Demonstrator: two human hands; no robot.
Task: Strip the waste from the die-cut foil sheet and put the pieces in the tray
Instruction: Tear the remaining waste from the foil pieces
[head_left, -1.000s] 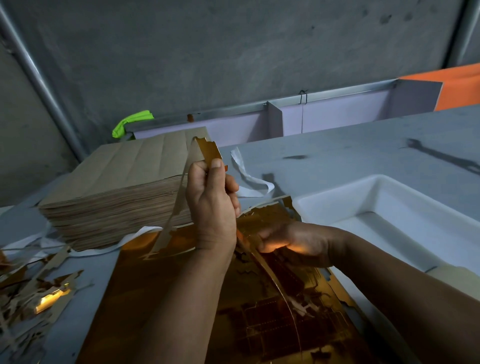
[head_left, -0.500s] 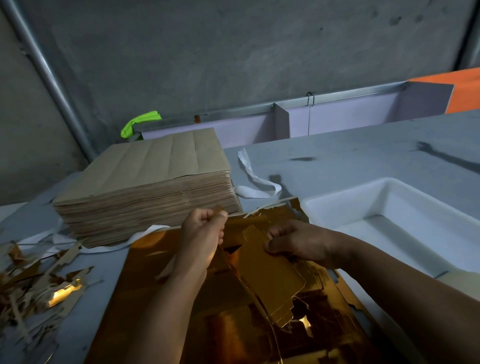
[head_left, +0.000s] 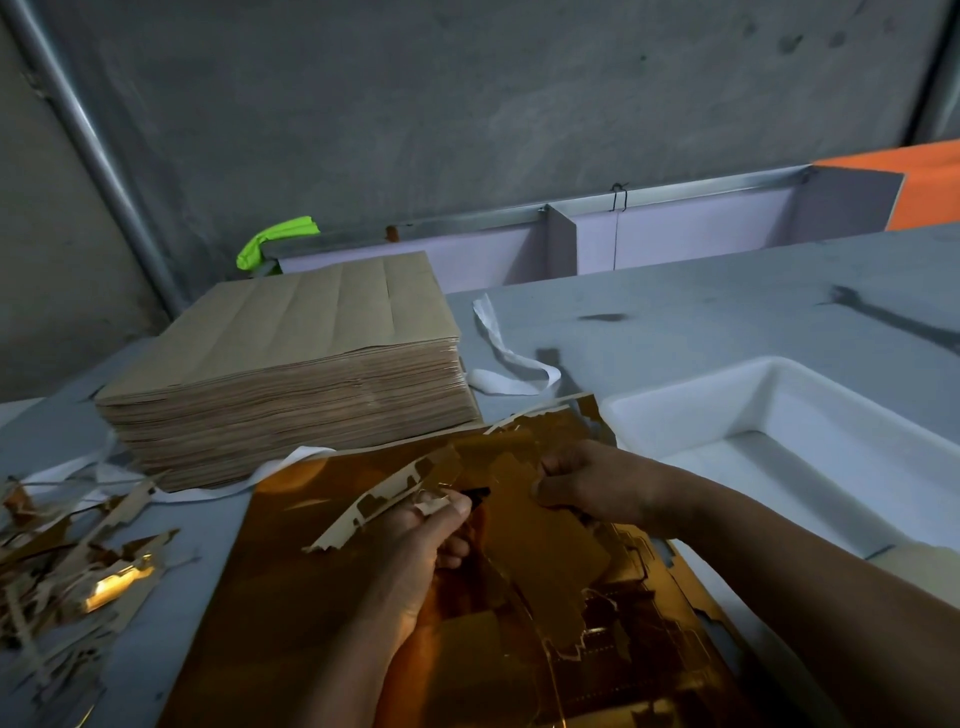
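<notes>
I saw the left hand (head_left: 426, 545) pinching a jagged waste strip (head_left: 363, 512) between thumb and curled fingers, just above the gold foil sheet (head_left: 291, 597) at 6 o'clock. The right hand (head_left: 587, 486) gripped a foil piece (head_left: 535, 545), fingers curled; the white tray (head_left: 685, 410) sat at 3 o'clock.

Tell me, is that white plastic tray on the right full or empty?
Empty, as far as visible: the white plastic tray shows only bare white floor and walls; its right end runs out of view.
</notes>
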